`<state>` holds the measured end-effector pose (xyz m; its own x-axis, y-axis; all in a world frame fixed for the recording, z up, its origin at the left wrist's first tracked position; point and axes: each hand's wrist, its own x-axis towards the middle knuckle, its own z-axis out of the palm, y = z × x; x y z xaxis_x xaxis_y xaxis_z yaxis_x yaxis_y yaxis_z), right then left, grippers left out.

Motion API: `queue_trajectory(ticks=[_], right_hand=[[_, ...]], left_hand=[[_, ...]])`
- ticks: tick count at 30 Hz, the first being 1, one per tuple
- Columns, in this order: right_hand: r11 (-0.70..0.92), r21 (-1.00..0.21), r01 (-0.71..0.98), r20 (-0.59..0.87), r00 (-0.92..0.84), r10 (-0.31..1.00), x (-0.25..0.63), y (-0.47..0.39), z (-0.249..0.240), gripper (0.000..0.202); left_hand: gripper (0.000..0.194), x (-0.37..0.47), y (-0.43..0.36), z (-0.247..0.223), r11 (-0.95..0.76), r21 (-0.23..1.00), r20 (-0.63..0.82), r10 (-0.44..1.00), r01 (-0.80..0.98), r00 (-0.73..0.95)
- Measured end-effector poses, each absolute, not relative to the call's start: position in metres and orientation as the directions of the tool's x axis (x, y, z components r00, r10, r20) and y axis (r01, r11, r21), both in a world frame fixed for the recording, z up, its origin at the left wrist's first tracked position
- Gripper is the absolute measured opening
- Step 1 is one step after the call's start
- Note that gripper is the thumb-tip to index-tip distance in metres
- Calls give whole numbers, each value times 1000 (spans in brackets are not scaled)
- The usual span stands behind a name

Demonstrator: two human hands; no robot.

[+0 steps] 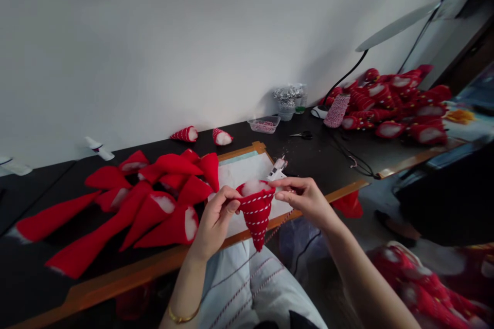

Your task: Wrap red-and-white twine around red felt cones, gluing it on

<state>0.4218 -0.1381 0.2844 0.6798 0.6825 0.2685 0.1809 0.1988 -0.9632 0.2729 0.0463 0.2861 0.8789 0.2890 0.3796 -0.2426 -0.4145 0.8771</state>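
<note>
A red felt cone (pixel 257 211), wound with rows of red-and-white twine, hangs point down between my hands. White stuffing (pixel 254 186) fills its open top. My left hand (pixel 217 221) pinches the cone's left rim between thumb and fingers. At the right rim, the fingertips of my right hand (pixel 304 198) close on the cone's edge; whether they also hold twine is hidden. Strands of striped twine (pixel 247 285) trail across my lap. Just beyond the cone, a white glue gun (pixel 278 167) lies on a white sheet (pixel 241 172) over a wooden-edged board.
Plain stuffed red cones (pixel 154 190) are heaped on the left. Two wound cones (pixel 185 134) lie near the wall. Scissors (pixel 301 135), a plastic tray (pixel 264 124), a twine spool (pixel 337 111) and a lamp (pixel 397 28) stand rightward, beside piled decorated cones (pixel 393 105).
</note>
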Motion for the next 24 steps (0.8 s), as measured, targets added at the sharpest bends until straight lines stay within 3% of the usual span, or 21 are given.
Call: queue_trajectory(ticks=[4,7,10,13,24], right_hand=[[206,-956,208,292,660,692,419,-134,282,33],[190,-937,294,343,657,672,417,-131,279,25],[161,-921,356,365,638,678,415,-128,279,27],[164,-911,377,382,629,677,411,-124,277,29],[184,-957,223,289,726,624,404,-118,243,35]], left_hand=[[16,274,47,282,-414,865,408,251,-283,878],[17,275,47,286,-505,835,415,313,-220,854],[24,279,43,294,-550,825,370,350,-131,860],[29,284,34,304,-525,845,289,296,-97,911],[30,299,33,284,-354,931,29,322,92,946]])
